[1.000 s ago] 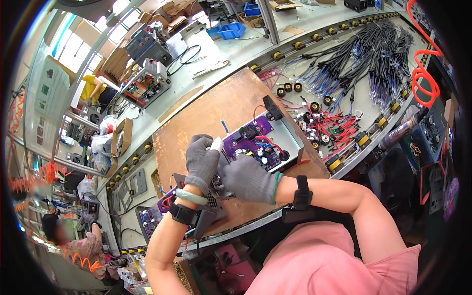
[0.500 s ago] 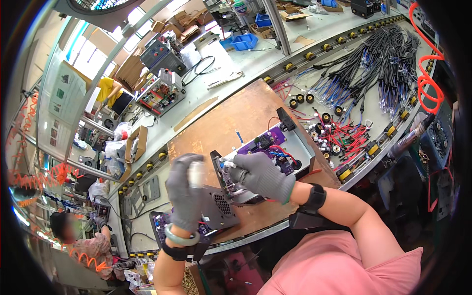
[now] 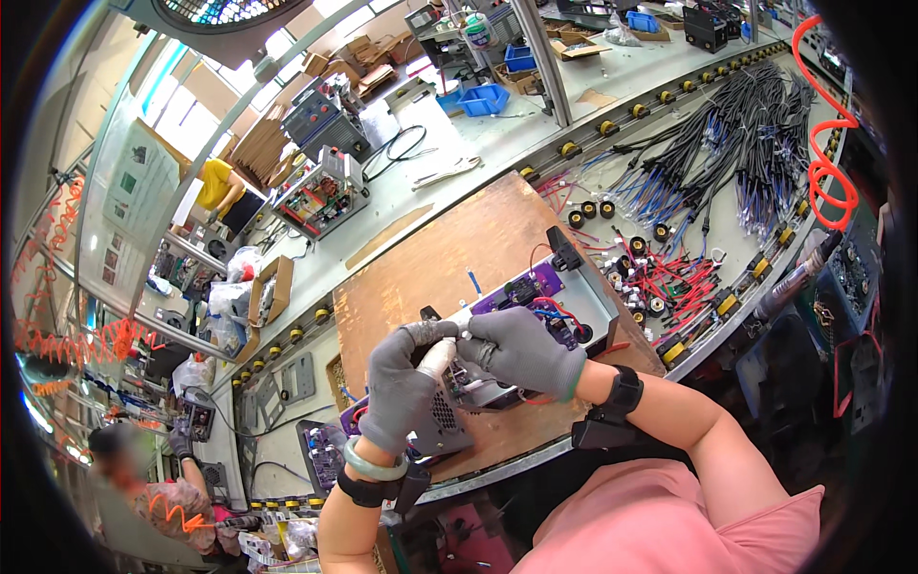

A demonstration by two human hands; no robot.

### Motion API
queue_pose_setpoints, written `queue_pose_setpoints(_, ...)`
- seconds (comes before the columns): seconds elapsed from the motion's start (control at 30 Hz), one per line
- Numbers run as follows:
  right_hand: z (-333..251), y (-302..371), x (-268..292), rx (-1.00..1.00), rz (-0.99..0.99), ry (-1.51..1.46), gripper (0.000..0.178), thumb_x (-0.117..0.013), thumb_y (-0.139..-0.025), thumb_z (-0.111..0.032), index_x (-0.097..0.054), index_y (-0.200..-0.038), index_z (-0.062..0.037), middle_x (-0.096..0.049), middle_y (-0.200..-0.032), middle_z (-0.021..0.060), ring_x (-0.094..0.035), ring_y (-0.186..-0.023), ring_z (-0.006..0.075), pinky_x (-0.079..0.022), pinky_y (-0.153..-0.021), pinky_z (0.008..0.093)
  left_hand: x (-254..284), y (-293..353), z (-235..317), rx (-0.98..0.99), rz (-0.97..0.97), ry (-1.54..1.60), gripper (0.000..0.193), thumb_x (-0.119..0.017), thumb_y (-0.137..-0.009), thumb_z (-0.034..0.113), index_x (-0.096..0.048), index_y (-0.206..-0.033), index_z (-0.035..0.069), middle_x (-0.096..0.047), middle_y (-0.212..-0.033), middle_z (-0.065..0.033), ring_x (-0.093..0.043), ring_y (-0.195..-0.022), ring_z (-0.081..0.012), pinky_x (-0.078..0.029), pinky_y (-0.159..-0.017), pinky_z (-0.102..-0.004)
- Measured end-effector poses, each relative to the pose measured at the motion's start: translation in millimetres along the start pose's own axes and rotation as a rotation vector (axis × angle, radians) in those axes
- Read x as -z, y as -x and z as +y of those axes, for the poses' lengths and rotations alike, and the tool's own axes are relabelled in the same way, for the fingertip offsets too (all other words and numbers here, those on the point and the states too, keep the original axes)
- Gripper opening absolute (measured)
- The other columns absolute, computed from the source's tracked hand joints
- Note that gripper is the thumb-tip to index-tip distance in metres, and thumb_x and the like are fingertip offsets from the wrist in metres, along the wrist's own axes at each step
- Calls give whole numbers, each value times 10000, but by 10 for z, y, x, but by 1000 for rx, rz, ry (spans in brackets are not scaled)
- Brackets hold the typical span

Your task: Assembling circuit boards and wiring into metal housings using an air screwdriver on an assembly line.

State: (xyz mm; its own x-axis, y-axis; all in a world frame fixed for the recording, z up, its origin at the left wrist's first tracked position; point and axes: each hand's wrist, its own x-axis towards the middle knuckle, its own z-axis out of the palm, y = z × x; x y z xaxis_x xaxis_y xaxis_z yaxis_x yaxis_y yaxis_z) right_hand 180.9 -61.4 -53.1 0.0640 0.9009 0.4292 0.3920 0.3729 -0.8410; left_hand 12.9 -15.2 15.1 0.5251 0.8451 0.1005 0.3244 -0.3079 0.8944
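Both hands wear grey gloves and meet over an open metal chassis that holds a purple circuit board with red and blue wires. My left hand has its fingers bent into a pinch, one fingertip wrapped in white. Touching it or very close is my right hand, its fingers curled and pressed together. Whatever sits between the fingertips is too small and covered to name. Beneath the left hand is a dark vented panel. The gloves hide the near end of the chassis.
Under the chassis lies a brown board. Black cable bundles, black round parts and red wires lie on the right. An orange coiled hose hangs there. Another purple board lies left; a co-worker is at far left.
My left hand has moved right to the right hand's fingertips, its fingers now pinched. The right hand stays over the chassis. The whole view has shifted slightly.
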Motion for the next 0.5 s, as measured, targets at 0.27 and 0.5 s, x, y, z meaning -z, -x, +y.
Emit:
queue_pose_setpoints(0.27,26,-100,-43,9,10,61,165,-634,-884,-221,-722,-951,-98,-671,-796,158,-660,-751,363,-517,-656,442,-23,44,-122,-459,137,-441,240,-688,-836,-16,-706,-1076,-9,-688,-964,-102,-667,-854,-201,-531,-770,-303)
queue_pose_setpoints(0.5,206,-278,-211,84,-286,1039,181,-659,-793,-250,-755,-911,-152,-686,-860,67,-656,-896,261,-464,-796,430,201,-227,-512,166,-127,81,485,-663,-913,147,-497,-1335,-25,-612,-1212,-111,-606,-1077,-201,-505,-900,-342)
